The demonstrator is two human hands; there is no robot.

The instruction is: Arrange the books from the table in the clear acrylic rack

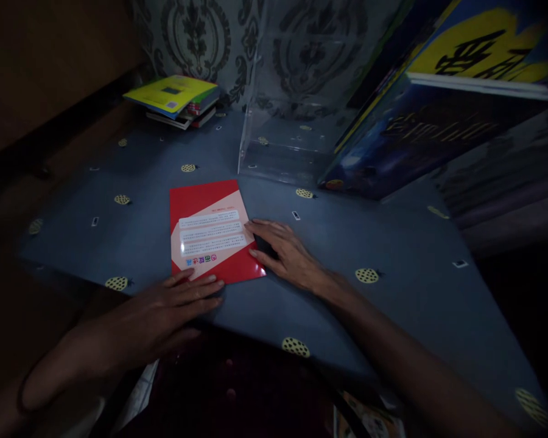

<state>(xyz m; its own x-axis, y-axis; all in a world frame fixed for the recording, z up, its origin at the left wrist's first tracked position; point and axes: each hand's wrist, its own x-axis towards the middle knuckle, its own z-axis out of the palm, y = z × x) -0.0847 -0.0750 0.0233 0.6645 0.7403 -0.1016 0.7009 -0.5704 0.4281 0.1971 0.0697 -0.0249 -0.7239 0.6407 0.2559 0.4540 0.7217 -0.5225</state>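
A red and pink book (205, 198) lies flat on the table, its printed side up, with the coloured title lettering upside down to me. My left hand (176, 310) rests at the book's near left edge, fingers stretched out and touching its lower border. On the right side, my right hand (285, 249) lies against the book's edge. Its fingertips touch the cover, and thumb and forefinger are apart. Neither hand grips the book.
A clear acrylic holder (283, 146) stands at the back, with large upright books (420, 134) in its right part. A stack of books (176, 97) lies at the far left. The blue tablecloth (347, 243) has pineapple prints. Patterned wallpaper (196, 36) is behind.
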